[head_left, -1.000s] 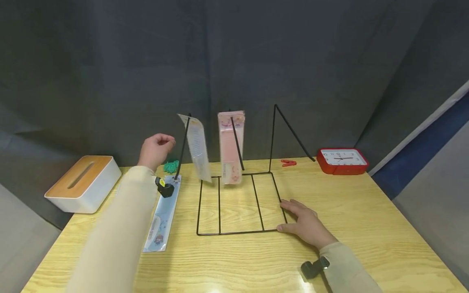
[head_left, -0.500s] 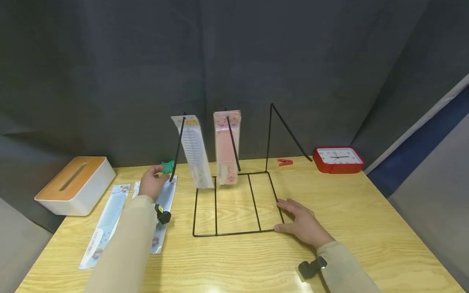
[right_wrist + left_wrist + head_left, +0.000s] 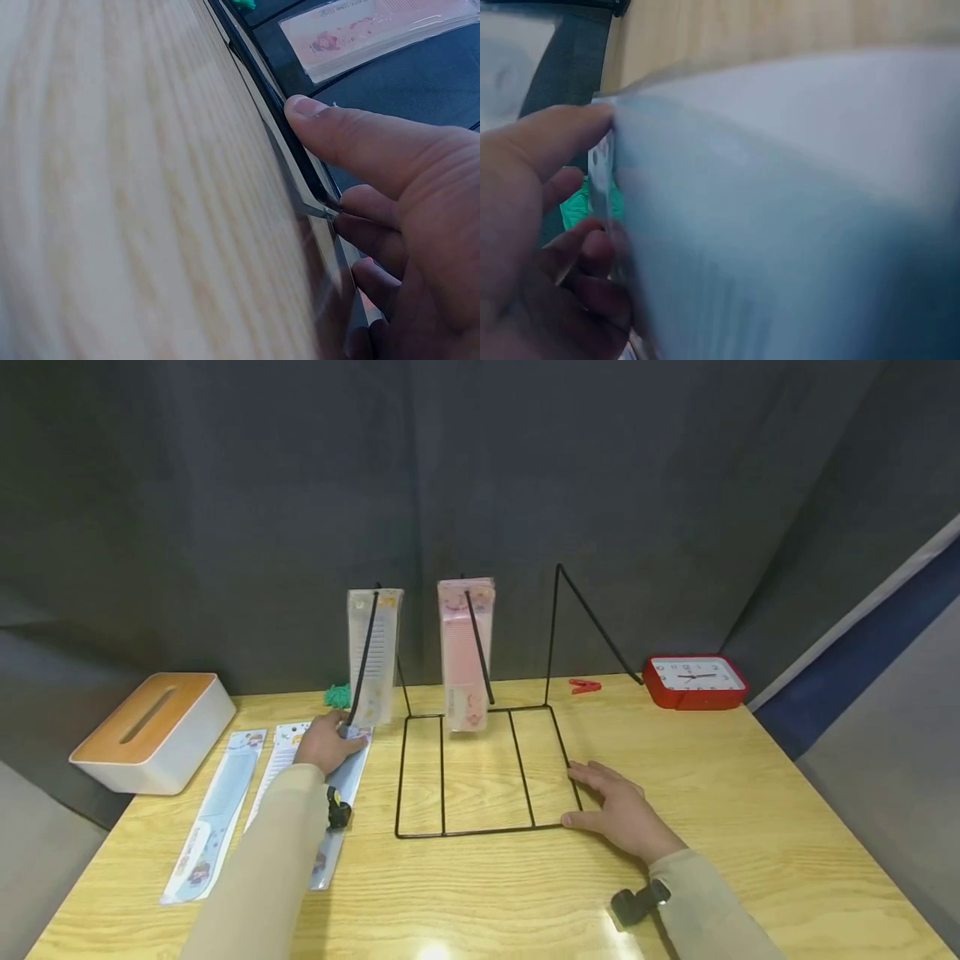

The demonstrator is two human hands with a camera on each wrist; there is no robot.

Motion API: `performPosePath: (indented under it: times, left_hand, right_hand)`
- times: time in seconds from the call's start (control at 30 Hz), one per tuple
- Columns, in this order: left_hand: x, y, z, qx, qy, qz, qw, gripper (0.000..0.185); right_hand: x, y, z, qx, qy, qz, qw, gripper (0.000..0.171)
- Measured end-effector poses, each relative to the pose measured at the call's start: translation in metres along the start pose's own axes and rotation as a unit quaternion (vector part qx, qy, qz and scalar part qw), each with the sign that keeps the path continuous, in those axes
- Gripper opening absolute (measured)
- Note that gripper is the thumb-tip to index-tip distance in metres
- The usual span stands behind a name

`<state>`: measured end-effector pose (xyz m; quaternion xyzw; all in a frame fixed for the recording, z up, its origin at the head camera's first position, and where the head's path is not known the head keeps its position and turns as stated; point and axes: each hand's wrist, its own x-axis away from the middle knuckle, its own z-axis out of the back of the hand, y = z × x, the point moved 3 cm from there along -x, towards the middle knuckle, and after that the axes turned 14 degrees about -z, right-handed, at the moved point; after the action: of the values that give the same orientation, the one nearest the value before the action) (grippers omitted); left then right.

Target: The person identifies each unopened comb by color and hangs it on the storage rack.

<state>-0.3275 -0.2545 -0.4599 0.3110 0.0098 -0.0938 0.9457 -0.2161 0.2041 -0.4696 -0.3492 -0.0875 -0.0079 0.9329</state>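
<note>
My left hand [image 3: 324, 745] pinches the upper end of a packaged blue comb [image 3: 348, 781] at the left of the rack. In the left wrist view this comb package [image 3: 765, 202] is blurred, tilted off the table, with thumb and fingers at its edge. My right hand [image 3: 618, 810] rests with spread fingers at the front right corner of the black wire display rack [image 3: 487, 833]; its thumb touches the base bar [image 3: 262, 82] in the right wrist view. One pale comb package [image 3: 375, 652] hangs on the rack's left hook, pink comb packages [image 3: 467, 660] on the middle one.
Two more comb packages lie at left: a blue one [image 3: 213, 818] and a whiter one [image 3: 283, 756], partly under my forearm. Behind are a tissue box [image 3: 153, 735], a green string bundle [image 3: 337, 696], a red clip [image 3: 584, 686] and a red clock [image 3: 696, 682]. The rack's right hook [image 3: 600, 627] juts forward.
My left hand has come down from beside the left hook to the comb package on the table and taken hold of it. The hanging pale package has swung and turned. My right hand stays put.
</note>
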Motion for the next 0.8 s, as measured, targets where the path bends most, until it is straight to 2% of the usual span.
performPosePath:
  times: [0.13,0.4,0.57,0.67,0.8]
  left_hand:
    - [0.003,0.004,0.001,-0.004,-0.021,-0.006,0.9997,0.071]
    - [0.012,0.007,-0.003,0.005,-0.021,0.002,0.9998,0.084]
    - [0.020,0.007,-0.004,-0.006,-0.018,-0.012,0.9998,0.063]
    - [0.027,0.005,-0.003,0.009,-0.018,-0.022,0.9996,0.050]
    - [0.041,0.006,0.001,0.032,-0.008,-0.030,0.9990,0.045]
  right_hand:
    - [0.000,0.000,0.000,-0.001,0.000,-0.003,1.000,0.083]
    - [0.000,0.001,0.001,-0.005,0.002,0.003,1.000,0.082]
    - [0.000,0.001,0.001,-0.006,0.000,0.003,1.000,0.082]
    - [0.000,0.001,0.001,-0.004,0.001,0.004,1.000,0.082]
    - [0.001,0.001,0.001,-0.006,0.000,0.004,1.000,0.082]
